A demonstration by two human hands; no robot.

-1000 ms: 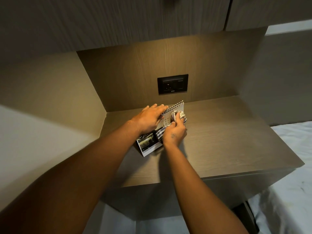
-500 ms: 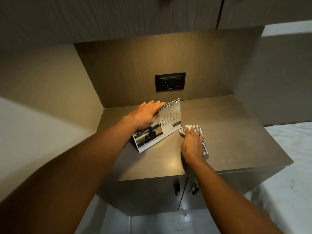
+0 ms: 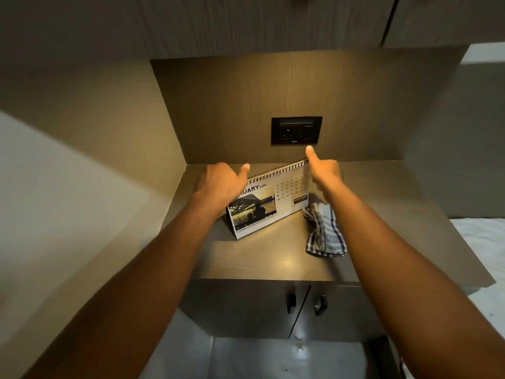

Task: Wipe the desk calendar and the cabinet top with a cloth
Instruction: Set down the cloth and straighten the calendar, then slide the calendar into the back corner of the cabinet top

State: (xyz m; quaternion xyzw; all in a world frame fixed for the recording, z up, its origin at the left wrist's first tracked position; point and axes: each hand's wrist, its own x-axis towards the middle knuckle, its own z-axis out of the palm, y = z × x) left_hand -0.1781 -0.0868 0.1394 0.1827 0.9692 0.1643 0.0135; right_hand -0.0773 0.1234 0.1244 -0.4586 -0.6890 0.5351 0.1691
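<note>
The spiral-bound desk calendar [image 3: 269, 203] stands tilted on the brown cabinet top [image 3: 259, 258], showing a bridge photo and a date grid. My left hand [image 3: 221, 184] grips its left end, thumb over the spiral edge. My right hand [image 3: 323, 170] holds its right upper corner, thumb raised. The checked cloth [image 3: 325, 231] lies crumpled on the cabinet top just right of the calendar, under my right forearm, with neither hand on it.
A black wall socket [image 3: 296, 130] sits on the back panel above the calendar. Overhead cabinets [image 3: 246, 20] hang above the niche. Two door handles [image 3: 304, 303] show below the front edge. A white bed [image 3: 483, 242] lies at the right.
My right hand has let go of the cloth on the cabinet top and moved up to the calendar's right corner. My left hand shifted to grip the left end.
</note>
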